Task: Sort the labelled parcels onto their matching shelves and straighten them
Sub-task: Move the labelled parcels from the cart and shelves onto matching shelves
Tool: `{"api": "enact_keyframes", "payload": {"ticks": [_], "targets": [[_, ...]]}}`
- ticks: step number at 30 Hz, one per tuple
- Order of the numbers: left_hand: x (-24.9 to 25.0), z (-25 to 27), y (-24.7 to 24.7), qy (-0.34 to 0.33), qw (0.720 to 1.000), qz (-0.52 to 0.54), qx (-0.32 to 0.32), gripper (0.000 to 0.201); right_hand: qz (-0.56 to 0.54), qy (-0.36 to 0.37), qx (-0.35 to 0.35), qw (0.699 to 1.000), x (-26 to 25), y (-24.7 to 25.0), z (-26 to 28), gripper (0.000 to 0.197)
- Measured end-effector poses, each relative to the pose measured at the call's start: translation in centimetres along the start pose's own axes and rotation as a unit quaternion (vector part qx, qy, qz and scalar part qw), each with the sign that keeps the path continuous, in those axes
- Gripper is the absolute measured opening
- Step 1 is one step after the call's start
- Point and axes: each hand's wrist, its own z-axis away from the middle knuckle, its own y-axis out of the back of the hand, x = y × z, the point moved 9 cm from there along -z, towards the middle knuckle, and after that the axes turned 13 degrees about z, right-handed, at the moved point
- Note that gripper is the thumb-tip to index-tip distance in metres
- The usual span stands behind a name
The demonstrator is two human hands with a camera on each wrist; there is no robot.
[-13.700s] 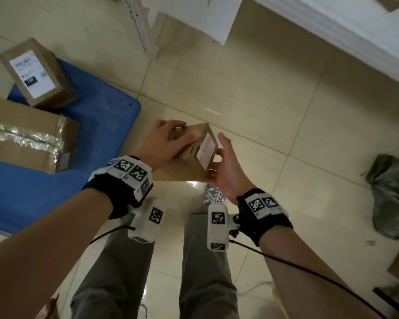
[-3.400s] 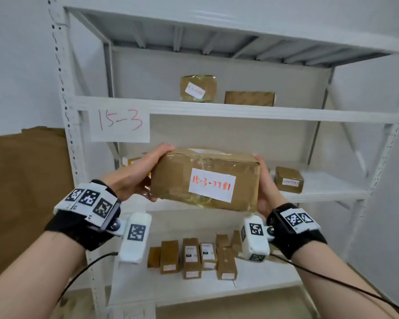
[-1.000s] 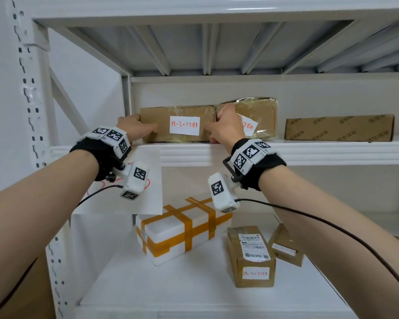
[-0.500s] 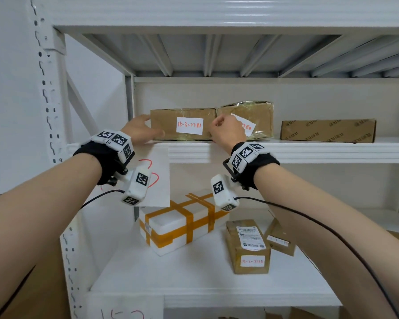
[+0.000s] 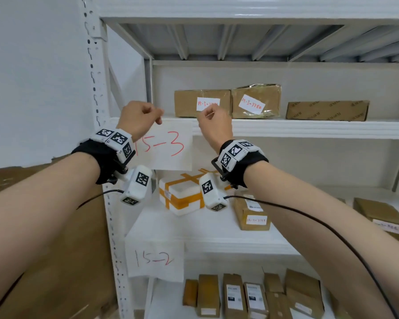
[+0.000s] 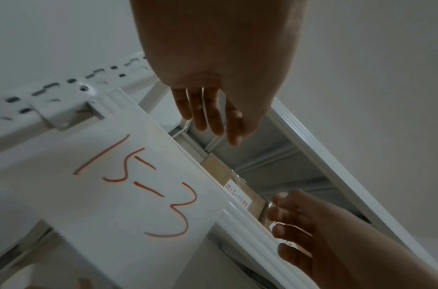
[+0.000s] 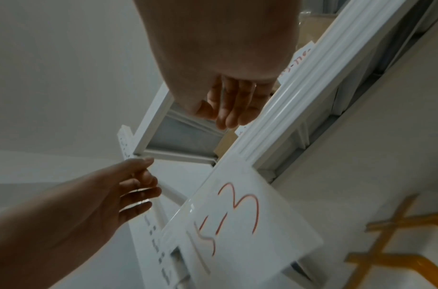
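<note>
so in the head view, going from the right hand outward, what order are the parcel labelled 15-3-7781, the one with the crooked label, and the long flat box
From the right hand:
1. Parcel labelled 15-3-7781, directly behind the hand on the 15-3 shelf.
2. Parcel with the crooked label, next along to the right, touching the first.
3. Long flat box, farther right, standing apart.

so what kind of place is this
Most likely a small parcel stockroom or pickup point. A white metal shelving rack carries handwritten shelf signs, 15-3 and 15-2, and taped cardboard parcels bear matching handwritten codes. More small boxes stand in a row on the lower shelf.
</note>
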Motion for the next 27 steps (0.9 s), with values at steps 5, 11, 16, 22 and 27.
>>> {"api": "enact_keyframes", "payload": {"ticks": [5, 11, 16, 22, 27], "targets": [[-1.5, 5.9, 3.2, 0.035, 0.999, 0.006, -0.013, 0.044, -0.018, 0.012, -0.074, 0.997, -1.9, -3.6, 6.4, 0.010], [-7.1, 15.4, 6.2, 0.121, 0.990, -0.031, -0.068, 0.049, -0.007, 0.007, -0.179, 0.984, -2.2, -10.7, 15.8, 0.013], [-14.1, 23.5, 8.6, 0.223, 0.959, -0.107, -0.138, 0.046, 0.013, -0.005, -0.304, 0.953, -0.6, -18.3, 23.9, 0.011], [-23.9, 32.4, 10.6, 0.348, 0.906, -0.139, -0.194, 0.046, 0.012, -0.035, -0.401, 0.915, 3.2, -26.5, 31.6, 0.018], [-32.7, 41.0, 10.0, 0.465, 0.845, -0.143, -0.221, 0.040, 0.010, -0.048, -0.473, 0.879, 8.9, -32.8, 37.9, 0.019]]}}
